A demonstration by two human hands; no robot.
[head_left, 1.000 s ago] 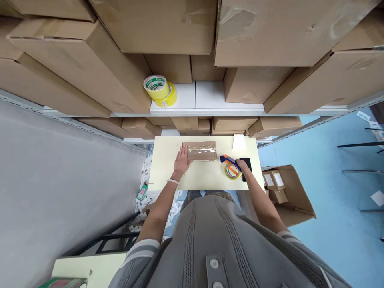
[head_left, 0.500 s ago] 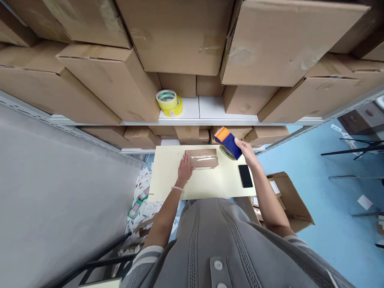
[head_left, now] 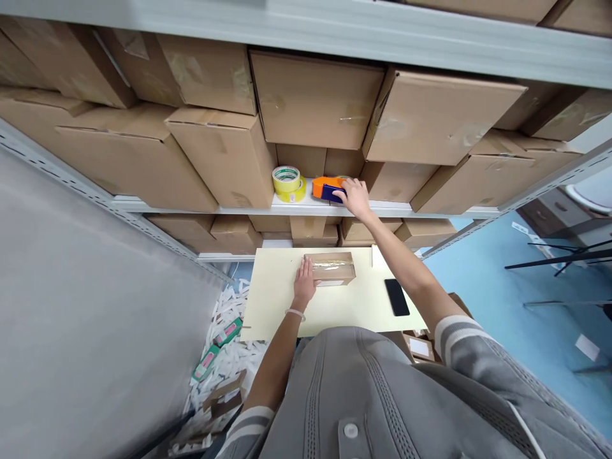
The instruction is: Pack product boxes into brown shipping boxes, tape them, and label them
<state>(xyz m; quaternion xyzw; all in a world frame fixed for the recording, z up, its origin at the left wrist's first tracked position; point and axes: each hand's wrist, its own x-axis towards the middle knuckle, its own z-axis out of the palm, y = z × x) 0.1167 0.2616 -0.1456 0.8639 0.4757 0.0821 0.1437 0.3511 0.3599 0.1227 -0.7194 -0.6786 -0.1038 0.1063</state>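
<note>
A small taped cardboard box [head_left: 331, 268] lies at the back of the pale yellow table [head_left: 282, 312]. My left hand [head_left: 304, 282] rests flat against its left end, fingers stretched out. My right hand [head_left: 354, 196] reaches up to the white shelf [head_left: 306, 205] and grips an orange and blue tape dispenser [head_left: 327, 189] that rests on it. Two yellow tape rolls [head_left: 287, 182] are stacked just left of the dispenser.
A black phone [head_left: 396, 297] lies on the table's right side. Large cardboard boxes [head_left: 224, 153] fill the shelves above and below. White scraps and green packets [head_left: 224, 338] litter the floor at left. An open carton [head_left: 421, 344] stands under the table's right edge.
My right hand lifted the tape dispenser off the table beside the phone and carried it up to the shelf next to the yellow rolls. My left hand stayed on the box.
</note>
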